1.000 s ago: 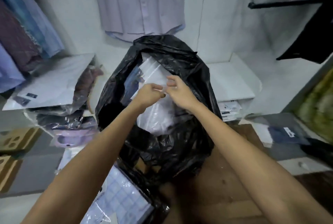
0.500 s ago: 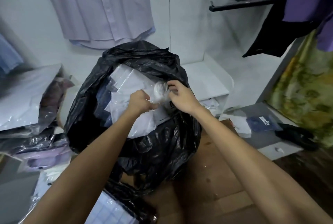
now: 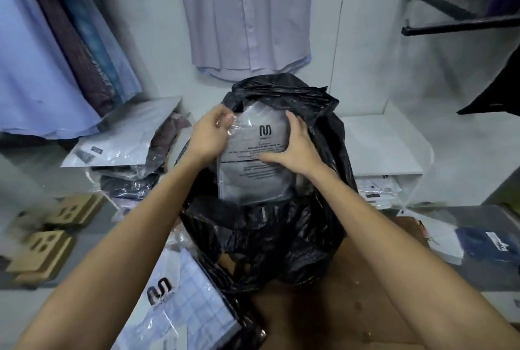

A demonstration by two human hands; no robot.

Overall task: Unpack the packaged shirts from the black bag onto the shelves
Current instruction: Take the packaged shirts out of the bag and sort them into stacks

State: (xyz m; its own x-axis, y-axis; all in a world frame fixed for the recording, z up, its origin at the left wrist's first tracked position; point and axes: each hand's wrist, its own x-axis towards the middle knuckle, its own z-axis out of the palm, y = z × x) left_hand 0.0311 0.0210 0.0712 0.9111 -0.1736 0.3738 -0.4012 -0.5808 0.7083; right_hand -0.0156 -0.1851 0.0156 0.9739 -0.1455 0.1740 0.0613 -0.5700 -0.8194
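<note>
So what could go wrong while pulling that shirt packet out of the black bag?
The shirt packet is slippery plastic. The left hand only pinches its top corner and the right hand grips its side, so it might slip back down. The black bag stands loosely with crumpled sides, so it could tip or sag. It might flop onto the checked shirt packet lying just beside it.

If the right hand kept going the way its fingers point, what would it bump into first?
The right hand points left across the packaged shirt; going on, it would probably meet the left hand first, though depth is unclear.
</note>
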